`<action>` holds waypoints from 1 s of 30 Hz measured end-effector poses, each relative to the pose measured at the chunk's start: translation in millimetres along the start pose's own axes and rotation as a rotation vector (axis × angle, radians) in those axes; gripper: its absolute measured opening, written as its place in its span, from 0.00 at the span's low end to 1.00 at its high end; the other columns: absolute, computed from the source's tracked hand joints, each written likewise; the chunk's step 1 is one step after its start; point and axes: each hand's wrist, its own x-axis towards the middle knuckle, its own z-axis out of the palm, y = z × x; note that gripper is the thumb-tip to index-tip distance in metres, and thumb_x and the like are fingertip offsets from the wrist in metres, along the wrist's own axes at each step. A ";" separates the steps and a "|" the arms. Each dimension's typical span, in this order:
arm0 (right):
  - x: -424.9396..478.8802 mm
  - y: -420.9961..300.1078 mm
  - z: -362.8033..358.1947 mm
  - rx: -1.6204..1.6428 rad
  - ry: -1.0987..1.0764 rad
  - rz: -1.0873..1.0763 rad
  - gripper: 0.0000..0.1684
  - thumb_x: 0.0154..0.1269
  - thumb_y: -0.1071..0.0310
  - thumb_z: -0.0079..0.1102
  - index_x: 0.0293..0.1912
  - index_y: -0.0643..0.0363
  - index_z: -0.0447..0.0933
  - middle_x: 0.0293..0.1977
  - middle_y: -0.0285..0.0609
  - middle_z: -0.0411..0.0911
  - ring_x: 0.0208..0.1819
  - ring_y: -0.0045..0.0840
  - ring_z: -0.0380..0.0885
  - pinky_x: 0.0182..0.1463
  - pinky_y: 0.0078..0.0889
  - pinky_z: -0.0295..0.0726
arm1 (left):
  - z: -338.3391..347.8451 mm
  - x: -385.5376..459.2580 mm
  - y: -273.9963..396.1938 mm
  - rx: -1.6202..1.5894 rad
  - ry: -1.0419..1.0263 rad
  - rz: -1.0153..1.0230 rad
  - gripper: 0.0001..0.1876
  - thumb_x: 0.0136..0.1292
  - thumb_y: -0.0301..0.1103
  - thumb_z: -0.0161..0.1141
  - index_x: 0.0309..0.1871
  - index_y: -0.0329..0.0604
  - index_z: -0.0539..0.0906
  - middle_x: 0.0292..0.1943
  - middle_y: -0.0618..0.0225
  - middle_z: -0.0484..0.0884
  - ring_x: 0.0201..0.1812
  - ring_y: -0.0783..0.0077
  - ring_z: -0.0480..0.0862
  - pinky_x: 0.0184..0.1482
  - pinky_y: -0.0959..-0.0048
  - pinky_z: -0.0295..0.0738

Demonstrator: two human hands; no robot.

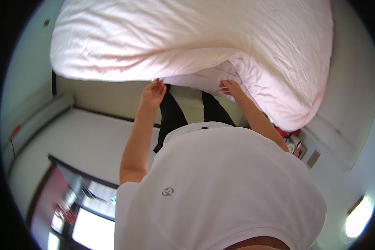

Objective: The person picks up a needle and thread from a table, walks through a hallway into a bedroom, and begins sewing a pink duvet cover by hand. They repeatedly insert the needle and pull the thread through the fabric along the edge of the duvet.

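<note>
A pale pink quilt (187, 28) lies spread over the bed before me, its near edge bulging and partly folded back, with the lighter underside showing in the gap. My left hand (155, 91) is at the quilt's near edge, palm turned up and fingers curled; whether it touches the cloth I cannot tell. Further right, my right hand (231, 88) hovers by the opening under the fold, its fingers slightly bent and apart, with nothing seen in them. The quilt's right near corner (293, 115) hangs down beyond my right forearm.
Below the quilt, my legs in black trousers (173, 109) stand close to the bed. A pale headboard or panel (347, 103) rises at the right, with small red and white items (290, 137) near its foot. Bright window panes (93, 229) show at the lower left.
</note>
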 end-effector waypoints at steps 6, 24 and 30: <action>50.0 -3.3 -7.4 -0.633 -0.221 -0.188 0.18 0.65 0.55 0.48 0.41 0.60 0.74 0.33 0.35 0.76 0.33 0.17 0.74 0.38 0.20 0.73 | -45.9 -42.5 -96.2 -0.285 0.143 0.049 0.09 0.60 0.26 0.51 0.43 0.36 0.74 0.39 0.61 0.78 0.39 0.67 0.78 0.49 0.67 0.74; 118.8 -28.3 224.5 -1.338 -0.463 -1.180 0.06 0.56 0.69 0.55 0.34 0.60 0.76 0.30 0.48 0.78 0.34 0.40 0.76 0.40 0.39 0.74 | -156.3 -46.5 -160.1 -0.746 0.073 0.282 0.10 0.64 0.28 0.47 0.46 0.34 0.73 0.38 0.60 0.78 0.38 0.68 0.79 0.46 0.69 0.75; 132.2 -10.3 236.1 -1.638 -0.331 -1.216 0.05 0.55 0.71 0.53 0.33 0.59 0.75 0.32 0.47 0.76 0.38 0.39 0.75 0.43 0.38 0.72 | -150.6 -28.1 -156.0 -0.712 0.029 0.260 0.10 0.64 0.29 0.48 0.46 0.34 0.74 0.39 0.60 0.78 0.38 0.68 0.78 0.46 0.70 0.75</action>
